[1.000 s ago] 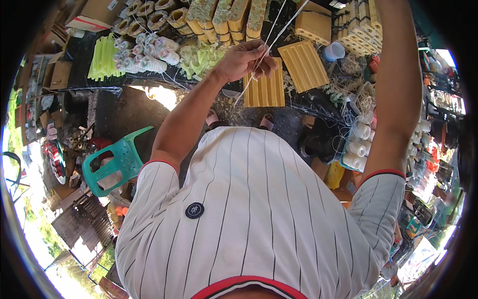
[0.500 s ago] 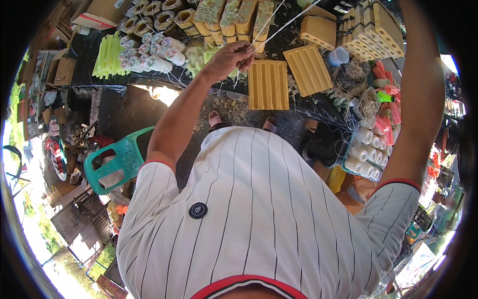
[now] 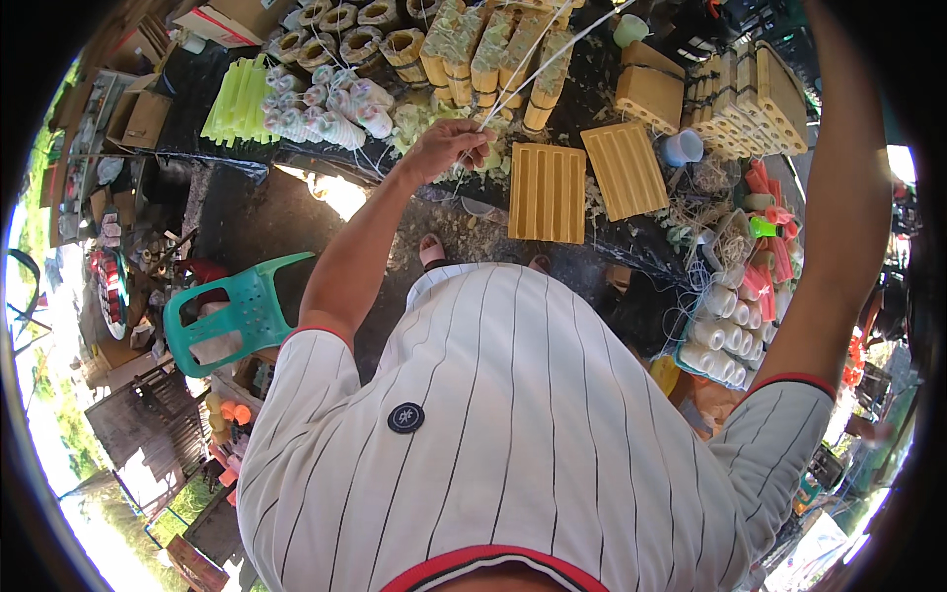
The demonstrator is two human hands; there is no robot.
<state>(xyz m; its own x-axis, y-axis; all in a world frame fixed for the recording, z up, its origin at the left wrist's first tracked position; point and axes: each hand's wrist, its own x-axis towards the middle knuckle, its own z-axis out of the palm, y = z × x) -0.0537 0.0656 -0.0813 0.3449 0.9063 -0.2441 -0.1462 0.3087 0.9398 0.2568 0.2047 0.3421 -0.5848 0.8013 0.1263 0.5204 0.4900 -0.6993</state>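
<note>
White string (image 3: 567, 51) runs from the centre top of the frame to the upper right, where it leaves the picture. Of the hands, the left hand (image 3: 452, 148) pinches it with closed fingers; the right hand is outside the frame, so I cannot tell its state. The string passes in front of the bundled yellow blocks (image 3: 491, 61) on the bench (image 3: 183, 116). Just below it lie two ridged yellow slabs (image 3: 547, 192); at upper left are pale green sticks (image 3: 237, 102), at right white spools (image 3: 725, 337).
</note>
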